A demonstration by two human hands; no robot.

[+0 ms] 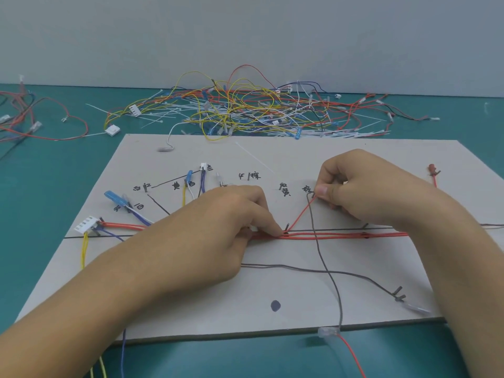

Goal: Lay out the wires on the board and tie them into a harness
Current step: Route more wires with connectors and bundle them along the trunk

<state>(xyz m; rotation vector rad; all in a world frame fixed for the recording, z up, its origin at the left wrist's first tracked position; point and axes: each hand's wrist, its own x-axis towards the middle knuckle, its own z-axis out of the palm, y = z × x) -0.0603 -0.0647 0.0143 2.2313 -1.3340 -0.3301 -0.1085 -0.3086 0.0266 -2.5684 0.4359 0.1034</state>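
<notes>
Laying stage by the look of it, no ties visible on the board (191, 309); red trunk (327, 236) lying along the drawn line, red branch (300, 214) rising from the peg (286, 227) toward an upper label, grey wire (324, 266) crossing the trunk and hanging off the front edge. Best to pin trunk flat at peg while drawing branch snug, not so tight as to lift it; seat the end before letting go. Left hand (218, 227) palm down, forefinger and thumb clamped on trunk just beside peg; right hand (362, 186) well apart, up-board, fingers curled, thumb and forefinger pinching branch end at the label.
</notes>
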